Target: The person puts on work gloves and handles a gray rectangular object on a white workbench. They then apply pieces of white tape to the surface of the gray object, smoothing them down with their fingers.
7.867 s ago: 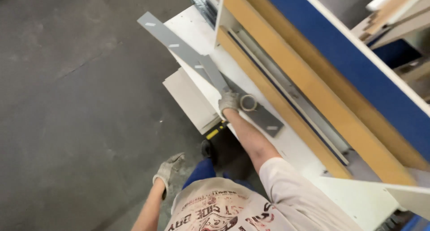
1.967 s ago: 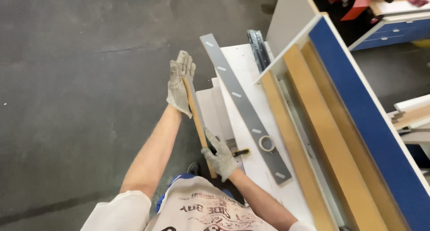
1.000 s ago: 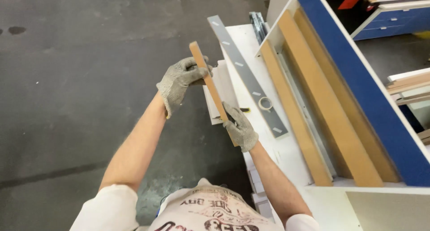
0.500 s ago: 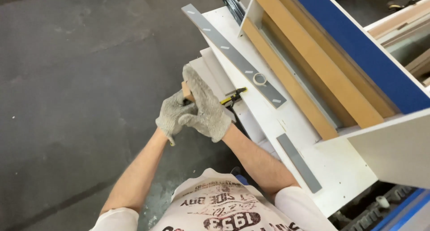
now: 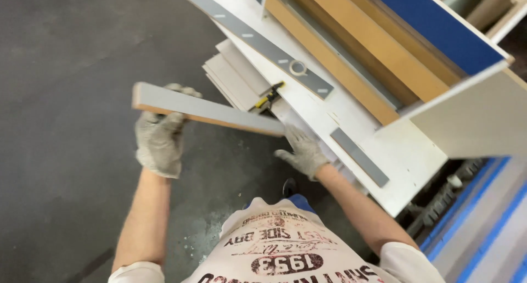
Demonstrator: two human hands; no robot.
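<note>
The gloved left hand grips one end of a grey-faced strip, fingers wrapped behind it. The strip runs level toward 3 o'clock, over the floor. The gloved right hand meets its other end with fingers loosely spread; whether they pinch it I cannot tell. On the white worktop, at 1 o'clock, lie a long grey strip carrying a tape roll, and a short grey piece.

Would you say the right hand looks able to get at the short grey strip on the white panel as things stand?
Probably yes: the right hand sits at the white panel edge, the short grey strip lies uncovered beside it, though it holds one end of the long board.
</note>
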